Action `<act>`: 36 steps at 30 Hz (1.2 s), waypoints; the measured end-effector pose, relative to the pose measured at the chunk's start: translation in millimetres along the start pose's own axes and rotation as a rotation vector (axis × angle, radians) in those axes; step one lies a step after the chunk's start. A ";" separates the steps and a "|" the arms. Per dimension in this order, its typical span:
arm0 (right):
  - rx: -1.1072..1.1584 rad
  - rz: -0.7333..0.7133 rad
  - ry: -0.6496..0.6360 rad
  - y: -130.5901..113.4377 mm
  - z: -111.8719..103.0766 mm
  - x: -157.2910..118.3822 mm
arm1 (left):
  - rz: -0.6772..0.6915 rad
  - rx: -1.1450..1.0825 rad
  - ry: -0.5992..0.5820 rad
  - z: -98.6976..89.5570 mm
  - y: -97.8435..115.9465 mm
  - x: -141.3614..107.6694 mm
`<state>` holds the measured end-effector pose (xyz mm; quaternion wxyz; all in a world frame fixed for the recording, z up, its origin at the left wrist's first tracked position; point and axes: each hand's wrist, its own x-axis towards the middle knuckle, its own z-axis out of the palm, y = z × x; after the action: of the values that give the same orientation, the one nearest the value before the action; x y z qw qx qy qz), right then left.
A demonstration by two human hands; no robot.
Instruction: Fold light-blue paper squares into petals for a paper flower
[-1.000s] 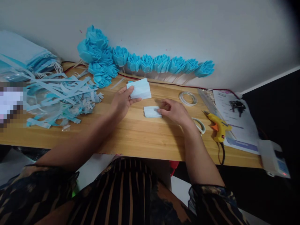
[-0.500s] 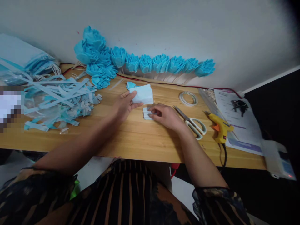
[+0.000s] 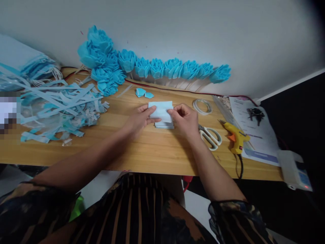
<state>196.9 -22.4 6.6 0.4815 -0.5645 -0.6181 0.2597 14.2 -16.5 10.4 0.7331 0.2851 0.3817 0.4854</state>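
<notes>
A light blue fabric piece (image 3: 161,111) is held up level between both hands. My left hand (image 3: 141,118) pinches its left edge, thumb on top and fingers beneath. At the right edge, my right hand (image 3: 185,118) grips it between thumb and fingertips. Just below and partly hidden by it, a small stack of similar pieces (image 3: 164,125) lies on the wooden table (image 3: 152,152). Two small blue scraps (image 3: 140,92) rest behind the hands. White-handled scissors (image 3: 212,138) lie beside my right hand, which hides their blades.
Blue fabric flowers (image 3: 173,68) line the wall. Cut strips (image 3: 68,105) are heaped at left, near stacked masks (image 3: 38,67). To the right are a tape roll (image 3: 202,106), a yellow glue gun (image 3: 237,137) with its cord, papers (image 3: 264,139) and keys (image 3: 256,115).
My left hand has brought its fabric lower and rightward, over the stack. My right hand has left the stack, moved up and taken the fabric's right edge. The view has shifted slightly.
</notes>
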 end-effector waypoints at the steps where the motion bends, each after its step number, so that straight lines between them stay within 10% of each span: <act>1: -0.003 -0.009 -0.003 0.1 -0.4 0.0 | -0.002 0.002 -0.002 -0.3 -0.1 0.0; 23: 0.130 0.004 0.109 16.7 -17.0 15.5 | 0.114 -0.066 0.111 -9.1 10.5 11.3; 36: 0.193 0.364 -0.323 9.9 -17.1 10.8 | 0.209 -0.077 0.152 -16.2 21.5 14.5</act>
<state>217.6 -13.7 8.2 0.3735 -0.5688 -0.5477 0.4868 -6.5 5.6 14.4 0.6578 0.2575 0.3855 0.5936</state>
